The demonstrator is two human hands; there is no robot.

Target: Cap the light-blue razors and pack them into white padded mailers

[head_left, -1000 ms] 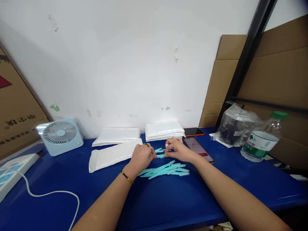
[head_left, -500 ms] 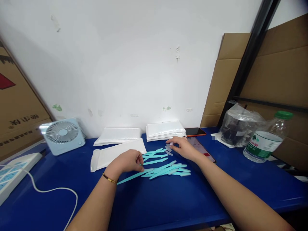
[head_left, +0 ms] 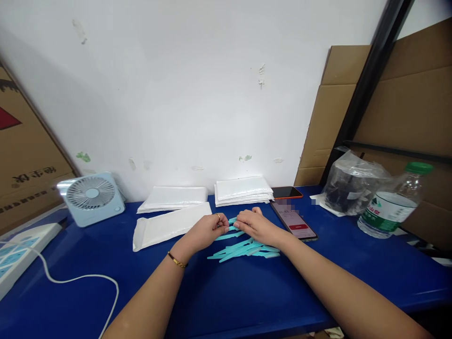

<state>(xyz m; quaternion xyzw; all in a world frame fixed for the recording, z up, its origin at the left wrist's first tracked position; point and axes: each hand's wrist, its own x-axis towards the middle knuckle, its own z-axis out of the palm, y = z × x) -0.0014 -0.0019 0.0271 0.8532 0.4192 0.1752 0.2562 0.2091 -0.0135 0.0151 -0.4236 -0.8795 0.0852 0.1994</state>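
Several turquoise eyebrow razors (head_left: 243, 250) lie in a loose, fanned pile on the blue table, with more razors (head_left: 229, 235) partly covered behind them. My left hand (head_left: 210, 230) is closed in a pinch on a turquoise eyebrow razor, mostly hidden by the fingers. Close against it, my right hand (head_left: 256, 225) is bent over the rear razors, fingers pressed together. What its fingertips hold is hidden. The small clear pieces seen earlier are now behind the right hand.
White padded mailers (head_left: 173, 197) and another stack (head_left: 243, 190) stand by the wall; one mailer (head_left: 169, 228) lies in front. Two phones, one lit (head_left: 294, 220), are to the right. A bottle (head_left: 393, 202), bagged roll (head_left: 353, 183), fan (head_left: 93, 197) and power strip (head_left: 24, 254) flank the space.
My left hand has moved right and up, lifting the left-most razor off the table. My right hand has come down and left, so the hands now meet.
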